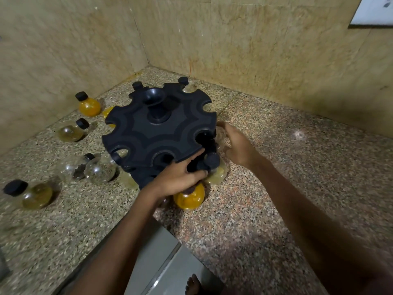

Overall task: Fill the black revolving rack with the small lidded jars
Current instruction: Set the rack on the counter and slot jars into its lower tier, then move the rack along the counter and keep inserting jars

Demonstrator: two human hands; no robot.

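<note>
The black revolving rack (158, 133) stands near the counter's corner, its top disc ringed with open notches. My left hand (176, 177) grips the disc's near edge, thumb on top, fingers beside a black-lidded pale yellow jar (215, 174). An orange jar (189, 199) sits just below that hand. At the rack's right edge, my right hand (238, 143) curls around a clear jar (221, 133) that is blurred and partly hidden. Loose jars lie to the left: an orange one (89, 106), a clear one (69, 133), two clear ones with seeds (98, 171) and an olive one (37, 195).
Beige tiled walls (255, 50) close the corner behind the rack. Two more black-lidded jars (187, 84) stand behind the rack. The speckled stone counter (287, 167) stretches to the right. Its front edge drops to a grey floor (170, 262), where a bare foot shows.
</note>
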